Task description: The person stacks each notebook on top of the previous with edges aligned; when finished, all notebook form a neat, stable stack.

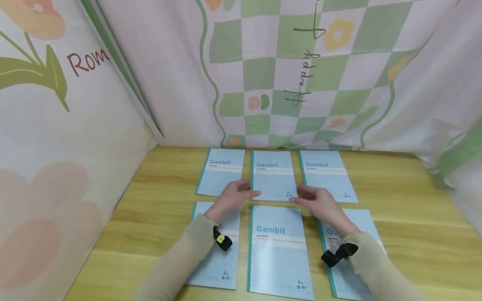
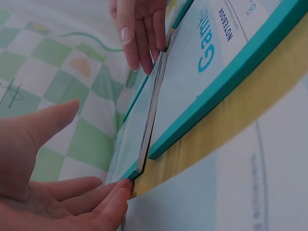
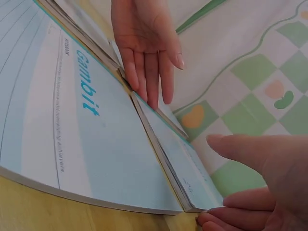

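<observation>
The back-row middle notebook (image 1: 273, 177), pale blue with a teal spine and "Gambit" on its cover, lies flat between both hands. At its spine side is my left hand (image 1: 234, 194), fingertips right at the lower corner and thumb raised apart, as the left wrist view shows. My right hand (image 1: 320, 204) is at the opposite edge, its fingers (image 3: 248, 219) low beside the corner and the thumb lifted. Neither hand curls round the notebook. Directly in front lies the front-row middle notebook (image 1: 278, 263).
Matching notebooks lie at back left (image 1: 222, 177), back right (image 1: 325, 182), front left (image 1: 214, 269) and front right (image 1: 352, 271), the front two partly under the forearms. They rest on a wood-grain table (image 1: 421, 217). A patterned curtain (image 1: 260, 75) hangs behind, with another printed sheet (image 1: 94, 125) at left.
</observation>
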The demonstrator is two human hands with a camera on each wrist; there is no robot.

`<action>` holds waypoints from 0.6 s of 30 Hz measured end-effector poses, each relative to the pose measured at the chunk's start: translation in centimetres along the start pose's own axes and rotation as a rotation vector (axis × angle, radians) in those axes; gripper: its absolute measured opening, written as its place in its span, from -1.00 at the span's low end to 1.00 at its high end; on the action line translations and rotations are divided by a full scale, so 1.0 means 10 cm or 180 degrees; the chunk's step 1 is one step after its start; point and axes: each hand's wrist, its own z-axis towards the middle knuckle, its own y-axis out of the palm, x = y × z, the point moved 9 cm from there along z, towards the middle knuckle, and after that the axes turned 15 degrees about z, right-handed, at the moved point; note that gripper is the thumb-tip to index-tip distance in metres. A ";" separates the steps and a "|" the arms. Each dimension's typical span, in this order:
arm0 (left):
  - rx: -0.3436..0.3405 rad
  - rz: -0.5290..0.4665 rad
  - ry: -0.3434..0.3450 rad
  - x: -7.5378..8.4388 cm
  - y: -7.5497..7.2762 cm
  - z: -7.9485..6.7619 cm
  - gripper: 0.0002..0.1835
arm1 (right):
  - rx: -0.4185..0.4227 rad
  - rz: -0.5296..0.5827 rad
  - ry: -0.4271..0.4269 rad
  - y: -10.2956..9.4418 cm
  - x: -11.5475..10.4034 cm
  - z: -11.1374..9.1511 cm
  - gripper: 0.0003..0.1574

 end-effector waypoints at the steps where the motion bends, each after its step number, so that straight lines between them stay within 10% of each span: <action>1: 0.0017 0.0003 0.0004 0.00 0.00 0.00 -0.16 | -0.0001 -0.0004 0.0010 0.01 0.01 0.00 0.05; 18: 0.0324 -0.0017 0.0014 0.09 0.06 0.03 -0.23 | 0.0168 0.0073 0.0085 0.03 0.06 0.02 -0.09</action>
